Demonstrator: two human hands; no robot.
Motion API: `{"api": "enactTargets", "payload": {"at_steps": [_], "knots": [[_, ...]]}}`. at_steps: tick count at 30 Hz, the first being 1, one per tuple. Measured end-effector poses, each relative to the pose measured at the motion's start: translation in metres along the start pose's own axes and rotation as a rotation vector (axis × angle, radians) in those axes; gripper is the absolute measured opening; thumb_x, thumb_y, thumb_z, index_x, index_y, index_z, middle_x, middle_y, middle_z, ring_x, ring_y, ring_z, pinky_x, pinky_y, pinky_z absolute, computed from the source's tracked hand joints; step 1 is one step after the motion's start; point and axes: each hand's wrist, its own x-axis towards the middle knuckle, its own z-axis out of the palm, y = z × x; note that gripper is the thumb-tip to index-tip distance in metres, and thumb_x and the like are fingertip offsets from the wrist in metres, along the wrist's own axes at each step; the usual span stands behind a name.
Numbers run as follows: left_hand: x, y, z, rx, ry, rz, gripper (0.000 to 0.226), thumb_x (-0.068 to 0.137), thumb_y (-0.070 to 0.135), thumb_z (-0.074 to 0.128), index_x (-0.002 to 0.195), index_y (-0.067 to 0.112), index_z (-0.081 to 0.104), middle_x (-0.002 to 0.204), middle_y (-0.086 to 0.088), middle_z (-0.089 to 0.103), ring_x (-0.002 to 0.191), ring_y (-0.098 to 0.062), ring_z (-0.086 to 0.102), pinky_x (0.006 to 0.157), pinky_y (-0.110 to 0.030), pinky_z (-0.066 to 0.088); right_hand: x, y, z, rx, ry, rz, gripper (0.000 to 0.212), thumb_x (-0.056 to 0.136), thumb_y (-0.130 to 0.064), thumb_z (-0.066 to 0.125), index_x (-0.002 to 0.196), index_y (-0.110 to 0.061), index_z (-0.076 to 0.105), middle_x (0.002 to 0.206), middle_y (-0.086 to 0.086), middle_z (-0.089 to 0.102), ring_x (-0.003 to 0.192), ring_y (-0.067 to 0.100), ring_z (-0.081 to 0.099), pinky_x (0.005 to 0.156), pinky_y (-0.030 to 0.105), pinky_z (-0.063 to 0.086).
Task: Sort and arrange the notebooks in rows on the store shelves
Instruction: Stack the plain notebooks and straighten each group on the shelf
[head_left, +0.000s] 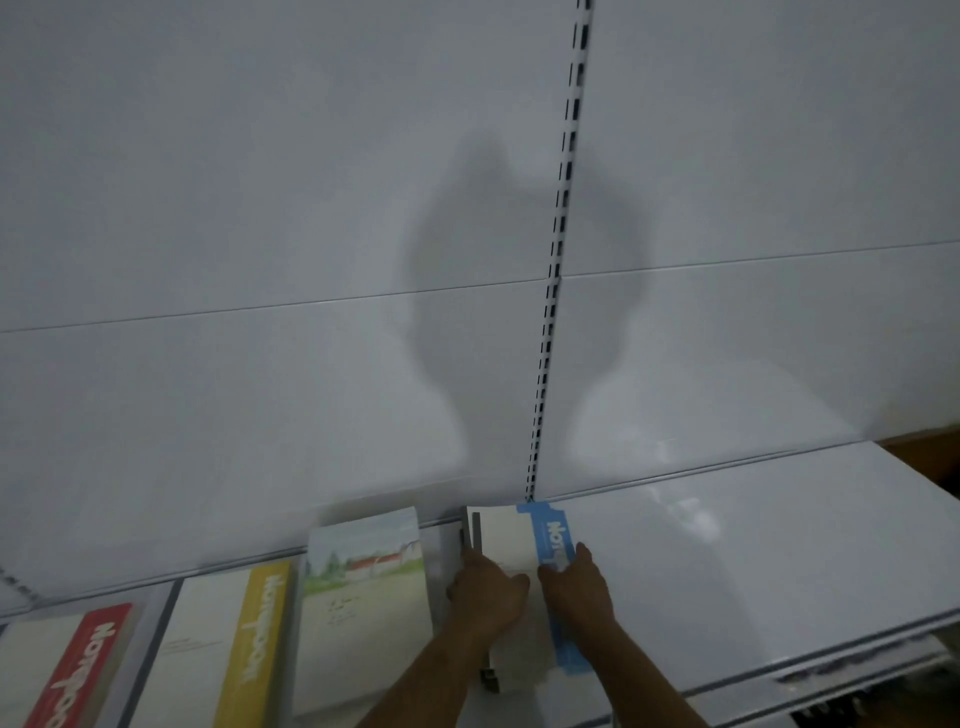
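Observation:
A white notebook with a blue band (511, 535) lies flat on the white shelf (727, 566), near the slotted upright. My left hand (485, 592) rests on its left part, fingers by the grey spine edge. On the blue band lies my right hand (576, 579), fingers spread flat. To the left sit a notebook with a landscape cover (363, 608), one with a yellow band (228, 649) and one with a red band (67, 675), side by side in a row.
A white back panel rises behind the shelf, with a slotted upright (550, 312) down its middle. My shadow falls on the panel. The shelf's front edge (831, 670) runs along the lower right; brown floor shows at the far right.

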Motion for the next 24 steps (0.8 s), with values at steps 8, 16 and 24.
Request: {"api": "enactTargets", "payload": {"at_steps": [8,16,24], "knots": [[0.003,-0.007,0.008,-0.121,-0.188,-0.109,0.049,0.073,0.027,0.065,0.117,0.005,0.062,0.106,-0.006,0.068,0.092,-0.019,0.066,0.071,-0.021,0.054,-0.008,0.018,-0.004,-0.054,0.101,0.256,0.048,0.080,-0.037,0.062,0.116,-0.008,0.049,0.107,0.013,0.060,0.096,0.030,0.060,0.083,0.034,0.050],[-0.022,0.025,0.009,-0.453,-0.167,0.143,0.043,0.078,0.008,0.060,0.117,0.006,0.043,0.098,-0.006,0.058,0.082,-0.018,0.058,0.067,-0.027,0.050,-0.021,0.009,-0.043,0.492,0.179,0.201,0.006,0.084,-0.007,0.051,0.079,-0.004,0.048,0.075,0.016,0.051,0.064,0.026,0.050,0.054,0.027,0.037],[-0.027,0.041,-0.013,-0.782,0.100,0.436,0.054,0.068,-0.018,0.057,0.093,0.030,0.056,0.079,0.004,0.059,0.065,0.002,0.054,0.059,-0.016,0.046,-0.017,-0.035,-0.073,0.669,0.084,-0.298,0.036,0.071,0.017,0.053,0.094,-0.010,0.055,0.082,0.007,0.061,0.075,0.021,0.057,0.062,0.030,0.042]]}}
